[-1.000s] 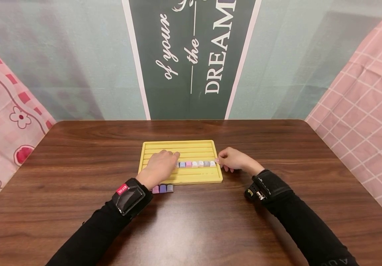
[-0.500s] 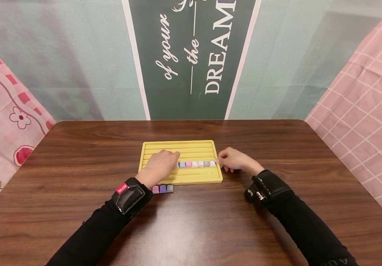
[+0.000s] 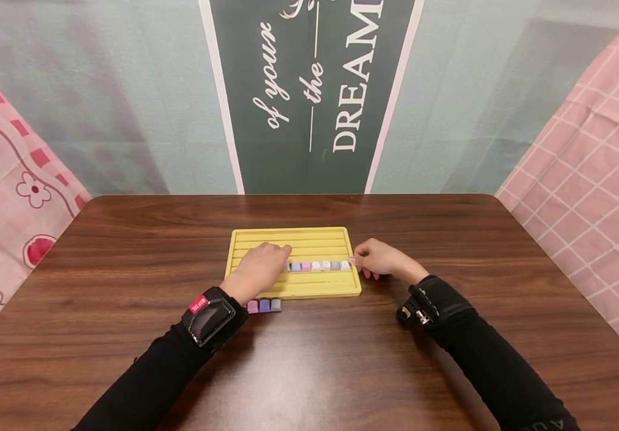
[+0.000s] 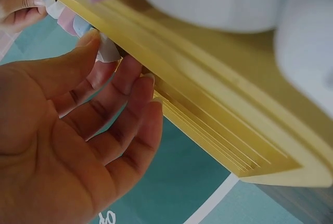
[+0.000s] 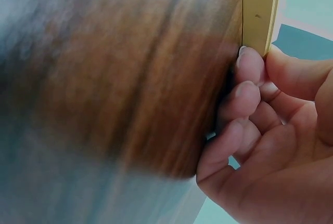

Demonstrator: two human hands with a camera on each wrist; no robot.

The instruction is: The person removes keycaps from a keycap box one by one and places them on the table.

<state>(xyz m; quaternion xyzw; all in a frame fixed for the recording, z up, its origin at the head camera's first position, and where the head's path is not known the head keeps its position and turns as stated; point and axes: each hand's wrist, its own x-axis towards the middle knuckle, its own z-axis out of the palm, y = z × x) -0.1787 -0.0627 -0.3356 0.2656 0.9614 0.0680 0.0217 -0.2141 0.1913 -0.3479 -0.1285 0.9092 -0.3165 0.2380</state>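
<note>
A yellow tray (image 3: 331, 291) with long parallel grooves lies on the table. Along one groove runs a row of small keycaps (image 3: 316, 266) in white, grey, pink and blue. My left hand (image 3: 261, 269) reaches over the tray's left half and covers the row's left end. In the left wrist view its thumb and fingertips pinch a pale grey keycap (image 4: 108, 51) at the end of the row. At the tray's right edge, my right hand (image 3: 379, 258) grips the side with thumb and curled fingers, its thumb beside the last white keycap. The right wrist view shows these fingertips against the yellow side wall (image 5: 258, 18).
Several loose keycaps (image 3: 264, 306), pink, purple and grey among them, stand in a line in front of the tray, partly hidden by the left wrist. The brown wooden table (image 3: 309, 371) ends at a hanging backdrop (image 3: 180, 120). Pink cloths hang at both sides.
</note>
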